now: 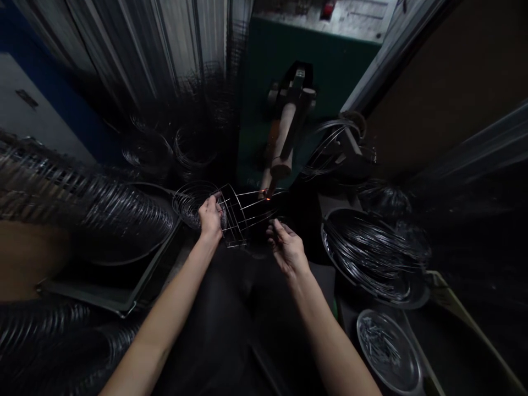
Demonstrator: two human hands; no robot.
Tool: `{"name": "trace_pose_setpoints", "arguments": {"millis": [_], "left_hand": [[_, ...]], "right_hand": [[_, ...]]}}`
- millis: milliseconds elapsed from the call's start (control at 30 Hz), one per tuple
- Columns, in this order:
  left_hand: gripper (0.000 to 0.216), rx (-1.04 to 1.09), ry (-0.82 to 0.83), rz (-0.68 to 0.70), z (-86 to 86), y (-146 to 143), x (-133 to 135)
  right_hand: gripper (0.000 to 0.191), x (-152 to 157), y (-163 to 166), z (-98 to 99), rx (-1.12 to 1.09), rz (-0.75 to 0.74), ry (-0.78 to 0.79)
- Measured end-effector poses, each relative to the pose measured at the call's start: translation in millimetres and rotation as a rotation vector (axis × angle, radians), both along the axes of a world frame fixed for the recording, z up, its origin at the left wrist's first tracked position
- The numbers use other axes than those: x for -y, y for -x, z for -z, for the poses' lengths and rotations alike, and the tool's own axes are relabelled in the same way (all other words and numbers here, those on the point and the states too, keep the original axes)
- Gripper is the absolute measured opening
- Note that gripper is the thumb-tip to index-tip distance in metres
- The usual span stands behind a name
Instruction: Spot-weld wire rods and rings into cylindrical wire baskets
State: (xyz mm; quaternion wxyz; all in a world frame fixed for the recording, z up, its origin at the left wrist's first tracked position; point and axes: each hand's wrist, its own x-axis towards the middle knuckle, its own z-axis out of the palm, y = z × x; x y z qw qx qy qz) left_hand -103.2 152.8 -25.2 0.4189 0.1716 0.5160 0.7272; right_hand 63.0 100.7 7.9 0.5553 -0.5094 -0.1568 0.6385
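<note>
My left hand [210, 218] is closed around one side of a wire frame [235, 213] made of thin bent rods. Long prongs of the frame reach away to the right, and their tips meet the electrodes of a spot welder [282, 146]. An orange glow shows where metal and electrode touch. Just below the welder's tip, my right hand [286, 246] has its thumb and fingers pinched together beside the lower prongs. Whatever that pinch holds, if anything, is too small and dark to make out.
On the right stand a basin [330, 250] of loose wires and a bowl [406, 379] of short metal pieces. Stacked wire rings [136, 212] fill the left side above a green-edged crate [128, 300]. Wire coils [187, 201] lie behind my left hand.
</note>
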Motion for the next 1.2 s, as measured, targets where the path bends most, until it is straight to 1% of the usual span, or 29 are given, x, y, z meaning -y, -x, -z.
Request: {"name": "trace_pose_setpoints", "arguments": {"millis": [33, 100, 167, 233, 300, 333, 367, 400, 467, 500, 533, 567, 600, 633, 667, 700, 767, 800, 833, 867, 933, 967, 1000, 1033, 1067, 1100, 1133, 1167, 1200], "left_hand": [[0.023, -0.002, 0.005, -0.002, 0.1, 0, -1], [0.026, -0.019, -0.012, -0.002, 2.0, 0, 0], [0.030, -0.074, -0.057, 0.005, 6.5, -1, 11], [0.034, -0.177, -0.080, 0.040, 14.7, -6, 31], [0.034, -0.332, -0.065, 0.111, 27.3, -13, 58], [0.034, -0.431, -0.063, 0.163, 35.0, -17, 72], [0.033, -0.539, -0.082, 0.219, 43.2, -20, 85], [0.033, -0.650, -0.126, 0.279, 51.5, -23, 97], [0.033, -0.848, -0.261, 0.413, 66.9, -24, 116], [0.033, -0.913, -0.320, 0.466, 73.2, -22, 123], [0.034, -0.938, -0.348, 0.483, 78.2, -19, 128], [0.036, -0.912, -0.330, 0.458, 81.6, -15, 131], [0.039, -0.826, -0.265, 0.388, 83.2, -11, 132], [0.043, -0.678, -0.167, 0.293, 83.0, -6, 131], [0.047, -0.482, -0.055, 0.215, 81.2, -1, 129], [0.051, -0.262, 0.055, 0.189, 77.9, 3, 125], [0.057, 0.150, 0.211, 0.272, 69.1, 8, 114], [0.057, 0.305, 0.255, 0.331, 64.5, 9, 108], [0.055, 0.413, 0.288, 0.364, 60.4, 8, 102], [0.050, 0.479, 0.313, 0.361, 57.2, 7, 98], [0.038, 0.521, 0.335, 0.299, 53.7, 1, 93], [0.033, 0.516, 0.331, 0.277, 53.5, -2, 93], [0.030, 0.500, 0.316, 0.267, 54.2, -6, 94], [0.029, 0.477, 0.291, 0.266, 55.5, -9, 95], [0.029, 0.448, 0.263, 0.263, 57.0, -12, 97], [0.030, 0.415, 0.235, 0.245, 58.6, -15, 98], [0.031, 0.379, 0.210, 0.216, 59.8, -19, 99], [0.034, 0.341, 0.185, 0.183, 60.6, -22, 99], [0.037, 0.300, 0.161, 0.151, 60.8, -26, 98]], "right_hand": [[0.031, 6, 3, -2.1, 0.051, -0.057, -0.044], [0.032, 19, 7, -10.6, 0.205, -0.226, -0.172], [0.030, 27, 10, -24.2, 0.439, -0.384, -0.357], [0.026, 26, 10, -37.6, 0.750, -0.436, -0.575], [0.023, 13, 10, -44.4, 1.061, -0.424, -0.717], [0.024, 4, 8, -43.9, 1.182, -0.441, -0.723], [0.025, -5, 6, -40.6, 1.260, -0.488, -0.681], [0.028, -14, 4, -35.0, 1.287, -0.554, -0.610], [0.034, -24, -6, -18.4, 1.198, -0.675, -0.476], [0.037, -25, -12, -8.9, 1.111, -0.707, -0.436], [0.039, -22, -18, 0.9, 1.024, -0.713, -0.417], [0.039, -17, -25, 10.7, 0.952, -0.702, -0.413], [0.039, -9, -31, 20.4, 0.904, -0.688, -0.415], [0.038, 1, -36, 30.2, 0.880, -0.680, -0.416], [0.037, 12, -41, 40.0, 0.876, -0.675, -0.419], [0.036, 23, -43, 49.9, 0.888, -0.672, -0.428], [0.032, 44, -44, 69.0, 0.939, -0.662, -0.473], [0.030, 55, -44, 77.5, 0.972, -0.662, -0.507], [0.029, 64, -45, 84.8, 1.003, -0.669, -0.541], [0.028, 73, -49, 90.6, 1.027, -0.688, -0.574], [0.028, 92, -68, 98.1, 1.069, -0.717, -0.608], [0.030, 102, -86, 100.5, 1.108, -0.686, -0.596], [0.032, 113, -109, 102.6, 1.178, -0.604, -0.552], [0.035, 124, -137, 105.2, 1.279, -0.484, -0.467], [0.038, 135, -168, 108.8, 1.404, -0.329, -0.331], [0.041, 146, -200, 113.5, 1.549, -0.168, -0.137], [0.044, 156, -231, 119.6, 1.668, -0.091, 0.099], [0.047, 164, -258, 126.8, 1.718, -0.120, 0.319], [0.047, 171, -280, 134.9, 1.716, -0.196, 0.486]]}}
